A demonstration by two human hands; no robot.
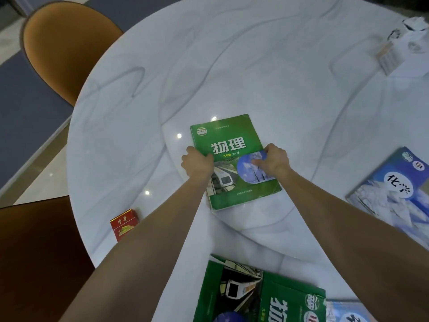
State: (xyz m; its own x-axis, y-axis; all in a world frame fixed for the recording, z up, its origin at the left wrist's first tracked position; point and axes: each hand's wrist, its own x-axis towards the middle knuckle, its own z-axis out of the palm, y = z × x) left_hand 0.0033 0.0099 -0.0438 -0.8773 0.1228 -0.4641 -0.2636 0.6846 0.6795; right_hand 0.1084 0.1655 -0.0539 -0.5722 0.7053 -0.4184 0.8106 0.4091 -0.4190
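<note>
A green textbook (228, 140) with a train picture lies flat in the middle of the white marble table (255, 77). My left hand (197, 162) grips its left edge, fingers curled round the spine side. My right hand (275, 160) holds the right edge, with the thumb pressed on the blue circle of the cover.
A second green textbook (262, 296) lies at the near edge, with a blue book corner (346, 312) beside it. A blue-and-white textbook (394, 194) lies at the right. A red cigarette pack (124, 223) sits near left, crumpled tissues and a small box (392, 55) far right, an orange chair (62, 49) beyond the table.
</note>
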